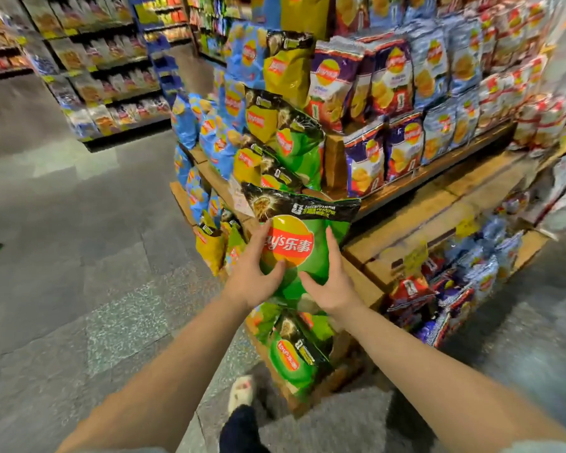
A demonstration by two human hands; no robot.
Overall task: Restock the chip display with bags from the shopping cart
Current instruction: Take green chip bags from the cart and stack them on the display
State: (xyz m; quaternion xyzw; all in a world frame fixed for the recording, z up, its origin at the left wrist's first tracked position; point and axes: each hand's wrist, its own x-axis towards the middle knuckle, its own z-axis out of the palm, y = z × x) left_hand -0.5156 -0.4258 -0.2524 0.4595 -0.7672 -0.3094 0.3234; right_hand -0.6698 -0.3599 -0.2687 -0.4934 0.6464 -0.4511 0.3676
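Both hands, left hand (254, 276) and right hand (332, 282), clamped on green chip bag (303, 243) at display corner (288, 135), twelve o'clock. Best seated upright, logo outward, gently, without crushing.

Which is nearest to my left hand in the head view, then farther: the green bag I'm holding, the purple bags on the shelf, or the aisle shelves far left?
1. Green bag: gripped by the left hand.
2. Purple bags: up right, on the display.
3. Aisle shelves: across the floor, upper left.
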